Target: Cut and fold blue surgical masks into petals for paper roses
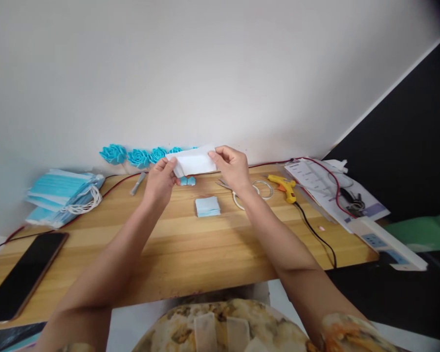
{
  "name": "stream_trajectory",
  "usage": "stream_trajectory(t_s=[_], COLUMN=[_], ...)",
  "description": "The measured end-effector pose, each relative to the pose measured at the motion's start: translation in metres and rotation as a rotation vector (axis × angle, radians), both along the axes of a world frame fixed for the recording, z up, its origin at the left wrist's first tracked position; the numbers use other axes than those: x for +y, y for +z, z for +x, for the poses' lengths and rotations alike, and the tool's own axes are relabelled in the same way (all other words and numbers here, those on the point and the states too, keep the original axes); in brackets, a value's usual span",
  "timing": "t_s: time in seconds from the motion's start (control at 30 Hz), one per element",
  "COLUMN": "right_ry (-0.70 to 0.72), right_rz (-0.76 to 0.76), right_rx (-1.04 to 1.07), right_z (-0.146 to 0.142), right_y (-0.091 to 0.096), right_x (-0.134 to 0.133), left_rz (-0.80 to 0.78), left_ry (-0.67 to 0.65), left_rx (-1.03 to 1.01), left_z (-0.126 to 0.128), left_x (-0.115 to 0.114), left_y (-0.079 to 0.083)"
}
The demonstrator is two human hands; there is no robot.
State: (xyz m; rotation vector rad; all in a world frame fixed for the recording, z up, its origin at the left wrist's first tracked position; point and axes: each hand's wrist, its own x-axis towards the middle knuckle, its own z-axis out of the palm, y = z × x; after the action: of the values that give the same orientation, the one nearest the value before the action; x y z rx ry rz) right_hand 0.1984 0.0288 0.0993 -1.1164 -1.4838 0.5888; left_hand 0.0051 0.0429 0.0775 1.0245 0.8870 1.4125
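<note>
Above the back of the table, I hold a thin white rectangular sheet (195, 162) stretched between both hands; it looks like mask fabric. My left hand (160, 180) pinches its left end between thumb and fingers. At the opposite end, my right hand (233, 168) has its thumb and fingertips closed on the upper corner. Below the sheet lies a small stack of pale blue squares (207, 206). Small blue pieces (187, 181) lie just under the sheet, near my left fingertips. Scissors (238, 200) rest on the table, partly hidden behind my right hand and wrist.
Blue fabric flowers (113, 154) line the wall, some behind the sheet. Blue face masks (64, 190) and a phone (25, 274) lie left. A yellow glue gun (286, 188), papers (315, 181) and a power strip (388, 244) sit right. A red cable crosses the back of the wooden table (190, 259).
</note>
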Motion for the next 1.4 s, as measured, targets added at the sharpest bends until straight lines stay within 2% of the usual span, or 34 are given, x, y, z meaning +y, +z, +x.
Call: stream_trajectory(t_s=[0.1, 0.2, 0.37, 0.57, 0.63, 0.8, 1.03, 1.1, 1.2, 1.27, 1.4], right_ry=[0.06, 0.191, 0.385, 0.468, 0.499, 0.453, 0.397, 0.423, 0.378, 0.355, 0.508], right_rz=[-0.047, -0.121, -0.196, -0.264, -0.26, -0.154, -0.014, 0.082, 0.257, 0.316, 0.325], right_rx=[0.06, 0.074, -0.093, -0.241, -0.348, -0.665, -0.725, -0.737, -0.749, -0.767, -0.822], right_z=[0.003, 0.006, 0.012, 0.018, 0.021, 0.022, 0.019, 0.02, 0.021, 0.019, 0.015], right_y=[0.004, 0.013, 0.026, 0.025, 0.027, 0.033, 0.034, 0.034, 0.035, 0.037, 0.035], right_x=[-0.002, -0.011, -0.025, -0.025, -0.026, -0.031, -0.033, -0.033, -0.033, -0.035, -0.035], left_rz=[0.076, 0.108, 0.139, 0.142, 0.148, 0.152, 0.151, 0.178, 0.232, 0.28, 0.353], left_ry=[0.079, 0.128, 0.075, 0.057, 0.059, 0.073, 0.1, 0.093, 0.068, 0.055, 0.03], left_rx=[0.079, 0.139, 0.24, 0.313, 0.33, 0.379, 0.42, 0.452, 0.496, 0.543, 0.652], left_z=[0.001, -0.002, -0.012, -0.023, -0.025, -0.029, -0.026, -0.023, -0.02, -0.018, -0.015], left_x=[0.011, 0.018, 0.02, 0.017, 0.017, 0.02, 0.02, 0.019, 0.016, 0.014, 0.008], left_y=[0.005, 0.007, 0.011, 0.018, 0.019, 0.02, 0.019, 0.018, 0.017, 0.017, 0.015])
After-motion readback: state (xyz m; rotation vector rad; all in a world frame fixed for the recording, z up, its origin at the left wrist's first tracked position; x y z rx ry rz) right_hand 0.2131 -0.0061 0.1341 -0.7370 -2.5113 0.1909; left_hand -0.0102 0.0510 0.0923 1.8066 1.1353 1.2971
